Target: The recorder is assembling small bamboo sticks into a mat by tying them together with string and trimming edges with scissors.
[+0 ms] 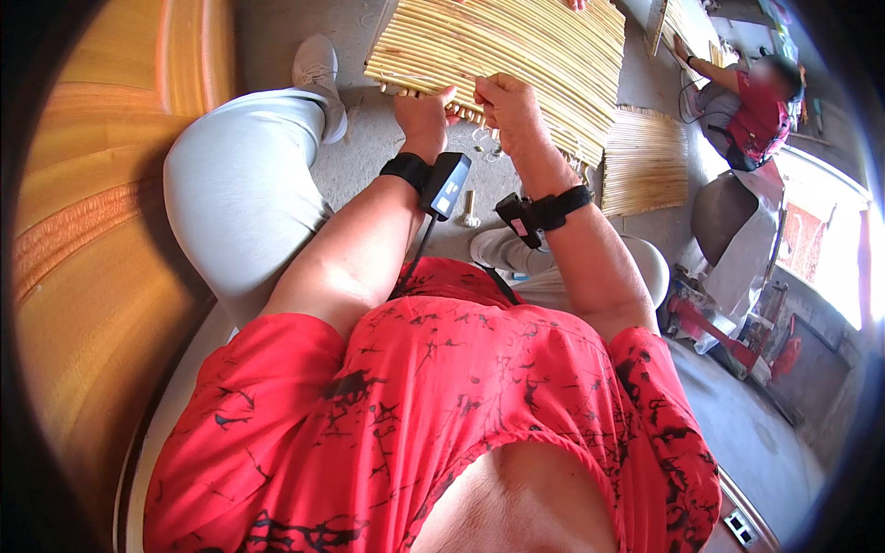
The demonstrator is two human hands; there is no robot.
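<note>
A broad, pale yellow mat of thin, straight cane-like rods [516, 46] lies ahead of the person, beyond both bare hands and reaching mostly to the right of them. Its rods run side to side, their long axis slanting down toward the right, so the near edge passes crosswise in front of the hands and falls nearer the body at its right end. The left hand [424, 122] is at this edge, close to the near left corner, its thumb at the rim and its other fingers curled in below, seemingly gripping the border beside a row of short, blunt rod ends. The right hand [513, 106] is farther along to the right, just beside the left but apart from it, curled in with thumb and forefinger drawn together over the border rods; whether a strand or a rod is pinched there is too small to tell. Of the two, the right is nearer the mat's middle, the left nearer its corner. Another person's fingertips [577, 5] show at the top, at the far side. A smaller, tan mat of similar slender rods [645, 175] lies on the grey concrete floor [364, 164], to the right of the right hand, near the first mat's right end
</note>
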